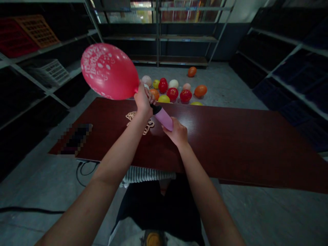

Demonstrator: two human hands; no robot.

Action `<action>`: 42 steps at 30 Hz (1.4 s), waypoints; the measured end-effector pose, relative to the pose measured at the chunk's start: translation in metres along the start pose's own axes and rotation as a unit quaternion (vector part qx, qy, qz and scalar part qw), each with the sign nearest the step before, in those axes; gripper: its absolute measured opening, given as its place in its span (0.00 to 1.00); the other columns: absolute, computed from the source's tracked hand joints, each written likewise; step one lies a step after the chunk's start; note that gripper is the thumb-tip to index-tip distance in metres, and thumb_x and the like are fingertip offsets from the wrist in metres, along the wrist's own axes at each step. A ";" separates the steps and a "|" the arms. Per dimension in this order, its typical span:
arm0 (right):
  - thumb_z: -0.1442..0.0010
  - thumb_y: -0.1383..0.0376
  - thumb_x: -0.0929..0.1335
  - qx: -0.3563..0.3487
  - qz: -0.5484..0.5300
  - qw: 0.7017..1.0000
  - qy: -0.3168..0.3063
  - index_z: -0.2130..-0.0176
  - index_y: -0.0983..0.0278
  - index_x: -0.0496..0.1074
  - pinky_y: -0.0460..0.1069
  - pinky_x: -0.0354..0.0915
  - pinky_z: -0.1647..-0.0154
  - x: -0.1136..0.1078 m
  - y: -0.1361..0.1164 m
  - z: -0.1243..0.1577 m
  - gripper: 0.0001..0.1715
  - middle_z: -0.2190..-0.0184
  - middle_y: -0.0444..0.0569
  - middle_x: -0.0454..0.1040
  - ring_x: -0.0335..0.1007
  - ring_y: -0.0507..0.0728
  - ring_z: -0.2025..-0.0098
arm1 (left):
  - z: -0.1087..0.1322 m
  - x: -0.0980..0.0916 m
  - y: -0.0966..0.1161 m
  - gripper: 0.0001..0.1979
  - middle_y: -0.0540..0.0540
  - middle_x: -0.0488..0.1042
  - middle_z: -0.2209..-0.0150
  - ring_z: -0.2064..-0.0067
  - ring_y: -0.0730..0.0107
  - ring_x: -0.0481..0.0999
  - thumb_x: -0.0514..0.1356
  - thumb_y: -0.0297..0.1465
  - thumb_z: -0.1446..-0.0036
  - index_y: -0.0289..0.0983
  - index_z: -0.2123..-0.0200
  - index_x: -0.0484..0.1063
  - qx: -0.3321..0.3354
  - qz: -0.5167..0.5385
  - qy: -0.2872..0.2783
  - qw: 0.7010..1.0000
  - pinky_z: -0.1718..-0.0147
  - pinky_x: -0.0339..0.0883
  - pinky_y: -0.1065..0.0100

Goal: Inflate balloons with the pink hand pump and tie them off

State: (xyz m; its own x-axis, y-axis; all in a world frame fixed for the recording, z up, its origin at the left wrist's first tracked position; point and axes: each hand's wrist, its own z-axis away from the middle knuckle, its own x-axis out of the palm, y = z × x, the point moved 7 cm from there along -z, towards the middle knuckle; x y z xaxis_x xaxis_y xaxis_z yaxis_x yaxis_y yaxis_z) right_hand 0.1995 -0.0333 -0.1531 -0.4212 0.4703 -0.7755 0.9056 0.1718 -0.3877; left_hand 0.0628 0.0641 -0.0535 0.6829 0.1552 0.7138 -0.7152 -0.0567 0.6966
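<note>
A large red balloon (110, 71) with white birthday print and dots is swollen with air and points up and to the left. My left hand (144, 100) is closed around its neck, at the upper end of a balloon pump (164, 118). The pump has a pink-purple barrel and a black collar, and it slants down to the right. Around the barrel's lower end my right hand (178, 132) is wrapped. The nozzle is hidden by the left fingers. Below the left wrist, a tan openwork piece (148, 127) lies on the table, partly covered by the forearm.
The dark red-brown table (230, 136) spans the front. A blurred-out phone-like object (77, 138) rests at its left. Several loose balloons (173, 93) lie on the floor beyond. Metal shelves (184, 37) line the back and sides; crates (55, 71) fill the left ones.
</note>
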 end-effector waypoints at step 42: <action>0.33 0.49 0.65 0.062 -0.030 0.997 0.024 0.43 0.65 0.64 0.54 0.70 0.61 0.001 0.015 -0.001 0.28 0.55 0.59 0.80 0.80 0.66 0.57 | 0.005 0.055 -0.012 0.28 0.56 0.44 0.84 0.86 0.80 0.52 0.57 0.43 0.31 0.39 0.78 0.49 0.027 -0.045 -0.045 0.998 0.84 0.49 0.75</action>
State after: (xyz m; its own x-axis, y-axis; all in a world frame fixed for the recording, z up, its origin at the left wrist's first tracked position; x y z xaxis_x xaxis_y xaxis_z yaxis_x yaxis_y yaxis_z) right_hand 0.2121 -0.0292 -0.1593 -0.4696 0.5030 -0.7256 0.8643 0.0938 -0.4942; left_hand 0.1100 0.0686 -0.0219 0.7565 0.0732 0.6499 -0.6428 -0.1001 0.7595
